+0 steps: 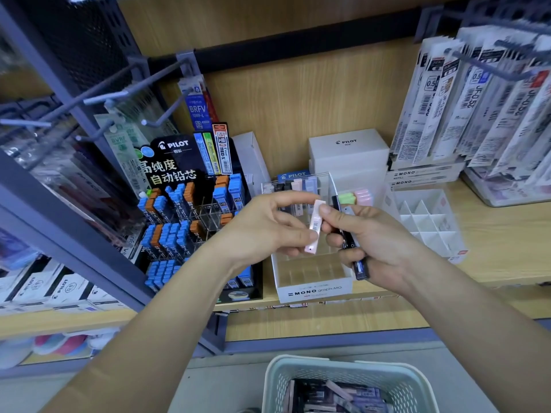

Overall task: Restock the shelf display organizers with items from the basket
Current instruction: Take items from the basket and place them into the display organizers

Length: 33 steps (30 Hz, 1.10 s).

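A pale green basket [298,363] sits lowest and closest, on the floor below the shelf [492,257], with a heap of pink and dark lead cases [337,394] inside. Above it both forearms reach up to the shelf front.

The left hand [268,231] pinches a pink case [316,225] between thumb and curled fingers, holding it nearly upright. The right hand [378,236] is curled round dark cases [354,251] that run down through its palm, and its thumb tip rests on the top of the pink case. Both hands hang in front of a white MONO box [313,289] with open compartments.

Just behind the hands stands a clear organizer [298,186] with pastel cases upright in it, and green and pink ones [357,196] in the compartment to the right. Right of that lies a white grid tray [426,222]. To the left, a black Pilot display [185,210] carries rows of blue and orange cases. A white Pilot box [348,150] stands at the back, and refill packs [465,108] hang from hooks at the right.
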Each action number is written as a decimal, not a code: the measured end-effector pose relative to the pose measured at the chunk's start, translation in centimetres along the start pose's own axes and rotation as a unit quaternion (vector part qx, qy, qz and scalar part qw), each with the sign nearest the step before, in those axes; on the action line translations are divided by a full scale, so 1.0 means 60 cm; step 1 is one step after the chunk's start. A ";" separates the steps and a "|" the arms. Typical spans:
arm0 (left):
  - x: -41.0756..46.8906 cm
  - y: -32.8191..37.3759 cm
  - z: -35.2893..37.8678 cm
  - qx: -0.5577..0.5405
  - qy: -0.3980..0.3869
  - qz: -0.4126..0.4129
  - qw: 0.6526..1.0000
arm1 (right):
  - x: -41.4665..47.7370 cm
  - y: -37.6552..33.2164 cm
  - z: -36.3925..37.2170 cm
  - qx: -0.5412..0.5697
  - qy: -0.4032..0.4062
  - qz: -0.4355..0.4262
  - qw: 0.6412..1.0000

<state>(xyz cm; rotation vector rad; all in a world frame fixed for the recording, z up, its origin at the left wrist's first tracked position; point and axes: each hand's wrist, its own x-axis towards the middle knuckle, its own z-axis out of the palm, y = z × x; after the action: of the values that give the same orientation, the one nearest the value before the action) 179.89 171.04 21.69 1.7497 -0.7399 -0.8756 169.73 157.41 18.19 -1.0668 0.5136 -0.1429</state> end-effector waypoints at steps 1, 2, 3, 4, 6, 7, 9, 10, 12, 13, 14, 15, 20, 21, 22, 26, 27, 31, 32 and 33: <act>0.001 0.000 0.002 0.002 0.005 0.008 1.000 | 0.002 0.001 0.002 0.001 0.002 0.003 1.000; 0.001 0.000 0.003 0.003 0.014 0.016 1.000 | 0.003 0.002 0.003 -0.003 0.002 0.007 1.000; 0.002 -0.001 0.002 0.002 0.028 0.024 0.999 | 0.003 0.003 0.005 -0.008 0.003 0.014 1.000; 0.003 0.000 -0.002 -0.002 0.050 0.033 0.998 | 0.004 0.003 0.006 -0.009 0.005 0.025 1.000; 0.009 0.000 -0.014 -0.004 0.126 0.057 0.990 | 0.006 0.003 0.004 0.013 0.019 0.049 0.998; 0.013 -0.001 -0.021 0.001 0.170 0.070 0.983 | 0.007 0.002 0.001 0.034 0.029 0.060 0.997; 0.023 -0.002 -0.032 0.018 0.240 0.095 0.966 | 0.010 -0.001 -0.004 0.070 0.042 0.069 0.994; 0.030 -0.003 -0.034 0.026 0.261 0.105 0.959 | 0.012 -0.002 -0.006 0.079 0.048 0.070 0.993; 0.046 0.000 -0.034 0.037 0.274 0.120 0.953 | 0.013 -0.005 -0.008 0.084 0.058 0.071 0.992; 0.055 0.001 -0.033 0.050 0.274 0.125 0.952 | 0.013 -0.007 -0.009 0.083 0.063 0.071 0.992; 0.065 0.000 -0.032 0.075 0.273 0.133 0.950 | 0.012 -0.008 -0.009 0.082 0.066 0.070 0.992; 0.075 -0.001 -0.031 0.111 0.272 0.140 0.946 | 0.010 -0.010 -0.009 0.081 0.068 0.069 0.992; 0.104 -0.012 -0.018 0.277 0.259 0.164 0.911 | 0.004 -0.016 -0.014 0.065 0.062 0.070 0.993; 0.106 -0.015 -0.016 0.308 0.257 0.173 0.900 | 0.003 -0.016 -0.017 0.063 0.061 0.071 0.994; 0.109 -0.019 -0.016 0.336 0.255 0.181 0.888 | 0.003 -0.017 -0.019 0.060 0.061 0.073 0.994; 0.125 -0.032 -0.015 0.392 0.247 0.171 0.870 | 0.003 -0.017 -0.026 0.049 0.052 0.072 0.995; 0.127 -0.031 -0.013 0.399 0.249 0.171 0.865 | 0.002 -0.016 -0.026 0.043 0.049 0.068 0.996; 0.129 -0.027 -0.006 0.390 0.255 0.178 0.867 | -0.001 -0.015 -0.023 0.022 0.037 0.046 0.998; 0.128 -0.025 -0.007 0.388 0.253 0.175 0.869 | -0.002 -0.015 -0.023 0.021 0.036 0.045 0.998; 0.126 -0.023 -0.009 0.385 0.253 0.171 0.871 | -0.003 -0.016 -0.023 0.021 0.034 0.044 0.998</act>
<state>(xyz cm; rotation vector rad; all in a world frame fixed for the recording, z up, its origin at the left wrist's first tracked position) 184.62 165.64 18.85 2.2932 -1.0701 0.1888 169.06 155.91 18.52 -0.9990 0.6152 -0.1111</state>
